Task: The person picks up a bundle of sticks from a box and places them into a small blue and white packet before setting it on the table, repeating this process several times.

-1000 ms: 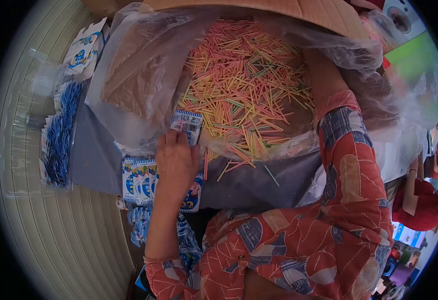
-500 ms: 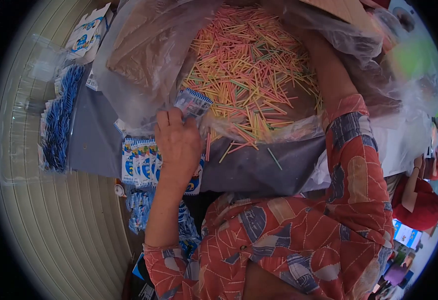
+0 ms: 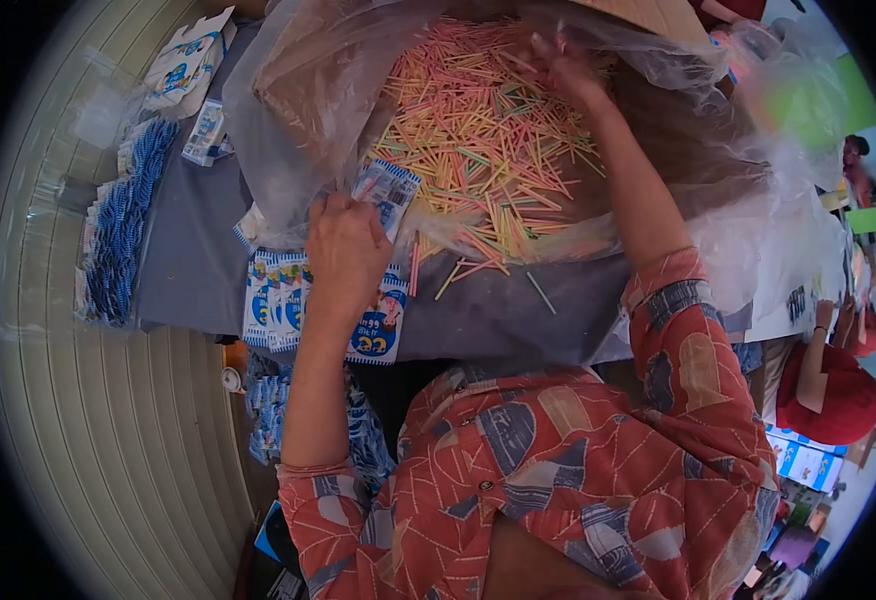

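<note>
My left hand (image 3: 343, 245) is closed on a small blue-and-white packet (image 3: 390, 192), pinching its lower left side at the edge of the plastic liner. Over the far part of a heap of thin pastel sticks (image 3: 488, 130), my right hand (image 3: 566, 72) has its fingers apart; they are slightly blurred, and no stick shows clearly in them. The sticks are pink, yellow and green and lie in a clear plastic liner (image 3: 308, 110) inside a carton (image 3: 648, 18). Below my left wrist, a row of printed packets (image 3: 276, 300) overlaps on the grey cloth, partly hidden by my forearm.
A long stack of blue-and-white packets (image 3: 128, 230) stands in a clear plastic tray (image 3: 43, 215) at the left. Flattened printed boxes (image 3: 190, 65) lie behind it. A few loose sticks (image 3: 540, 292) rest on the grey cloth (image 3: 498, 325). People in red (image 3: 828, 395) are at the right.
My right hand has come up from under the liner's far right side and now shows above the sticks, farther left. My left hand still holds the packet. The view has shifted slightly.
</note>
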`<state>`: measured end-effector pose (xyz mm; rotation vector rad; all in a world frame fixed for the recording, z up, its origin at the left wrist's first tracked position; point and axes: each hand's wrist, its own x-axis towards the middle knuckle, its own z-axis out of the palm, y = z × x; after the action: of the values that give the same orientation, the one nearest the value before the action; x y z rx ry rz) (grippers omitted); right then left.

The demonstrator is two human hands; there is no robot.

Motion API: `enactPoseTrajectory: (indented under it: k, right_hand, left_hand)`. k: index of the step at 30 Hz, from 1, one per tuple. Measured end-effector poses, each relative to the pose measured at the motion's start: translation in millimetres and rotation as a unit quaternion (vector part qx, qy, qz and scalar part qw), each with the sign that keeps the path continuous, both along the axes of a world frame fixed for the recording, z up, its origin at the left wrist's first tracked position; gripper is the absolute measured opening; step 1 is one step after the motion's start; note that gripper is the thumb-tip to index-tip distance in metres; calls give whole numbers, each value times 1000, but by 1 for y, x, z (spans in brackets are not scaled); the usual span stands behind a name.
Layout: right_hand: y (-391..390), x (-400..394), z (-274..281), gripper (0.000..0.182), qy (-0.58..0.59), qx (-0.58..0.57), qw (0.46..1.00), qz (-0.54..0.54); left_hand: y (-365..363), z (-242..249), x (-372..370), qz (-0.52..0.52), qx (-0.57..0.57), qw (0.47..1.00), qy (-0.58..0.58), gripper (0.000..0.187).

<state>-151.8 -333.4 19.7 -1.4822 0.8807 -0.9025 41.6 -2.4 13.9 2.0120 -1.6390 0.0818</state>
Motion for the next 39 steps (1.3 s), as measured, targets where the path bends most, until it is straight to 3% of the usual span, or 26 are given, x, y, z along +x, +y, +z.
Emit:
enactPoseTrajectory:
  k: [1,3,4,5,6,7,9,12,14,15,17,18,22,24,28,31,33,34,36,39]
  right_hand:
    - [8,-1,-2,43,1,-1,1000,1]
    - [22,-2,-5,40,186,-271,938,-106]
    - [22,0,-3,40,185,-273,938,-104]
    - [22,3,-1,38,40,-142,988,-54]
    - [21,4,-3,37,-105,-3,994,-2]
    - [19,1,-6,37,-105,-2,994,0]
    - [16,-6,-11,36,-301,164,914,218]
    - [76,1,26,33,-311,199,908,196]
    - [98,6,31,35,-345,194,884,250]
    - [111,8,34,37,-376,187,855,304]
    - [145,15,52,40,-389,188,855,286]
    - [162,19,60,43,-402,186,856,267]
    - [208,24,72,44,-360,87,896,246]
    - [215,22,68,48,-270,-49,923,268]
    - [215,19,55,53,-201,-68,949,232]
    - [216,13,46,50,-205,-60,932,294]
    - [215,8,43,61,-124,-133,918,351]
    - [215,8,44,61,-123,-134,918,352]
    - [217,7,49,42,-209,-36,927,310]
    - [220,6,59,44,-235,-14,922,308]
  left_hand:
    - [1,1,-4,10,10,1000,-27,8]
    - [4,-1,-9,21,21,998,-54,8]
    - [4,-7,-10,25,29,998,-42,8]
    - [4,-9,-10,29,36,998,-30,7]
    - [4,-7,-10,31,36,998,-31,7]
    - [4,-4,-10,35,48,998,-19,7]
    - [3,-3,-8,42,61,997,-8,7]
    - [4,-1,-1,15,9,999,40,8]
    - [7,7,-3,-25,-58,952,300,9]
    - [9,6,-7,-23,-55,952,300,9]
    - [13,7,-18,-61,-135,881,448,14]
    - [15,7,-24,-58,-134,883,446,14]
    - [18,-1,-51,-60,-193,840,504,15]
    - [17,-2,-60,-66,-222,821,522,16]
    - [14,-2,-74,-82,-225,827,509,18]
    - [10,-5,-80,-101,-241,826,499,18]
    - [8,-7,-83,-114,-245,822,501,19]
    - [7,-10,-84,-126,-235,807,527,19]
    - [4,-12,-87,-138,-225,791,552,20]
    - [-2,-12,-91,-152,-240,740,610,22]
